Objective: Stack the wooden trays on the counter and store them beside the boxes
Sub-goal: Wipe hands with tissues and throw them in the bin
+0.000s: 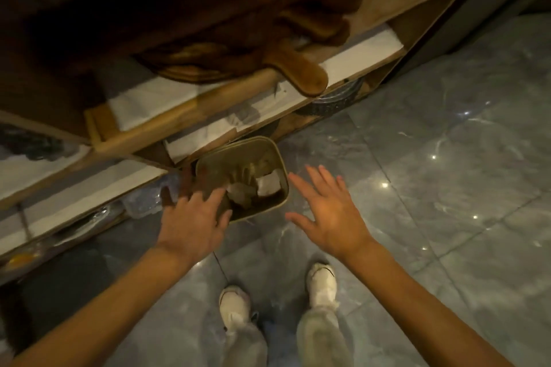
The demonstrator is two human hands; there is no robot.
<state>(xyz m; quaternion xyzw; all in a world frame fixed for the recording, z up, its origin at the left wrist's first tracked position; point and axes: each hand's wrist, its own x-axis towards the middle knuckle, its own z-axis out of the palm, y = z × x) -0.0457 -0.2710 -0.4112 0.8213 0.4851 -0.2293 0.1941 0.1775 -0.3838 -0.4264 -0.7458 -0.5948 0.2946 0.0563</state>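
Observation:
Dark wooden trays with paddle-shaped handles lie piled on a shelf of the counter unit, one rounded handle sticking out over the shelf's front edge. My left hand hovers low with fingers spread, over the near left rim of a waste bin. My right hand is open too, palm down, just right of the bin. Neither hand touches a tray. No boxes are clearly visible.
A small beige waste bin with crumpled paper stands on the floor against the shelving. Wooden shelves with white liners hold dishes and plastic-wrapped items below. Grey glossy floor tiles spread to the right; my white shoes are beneath.

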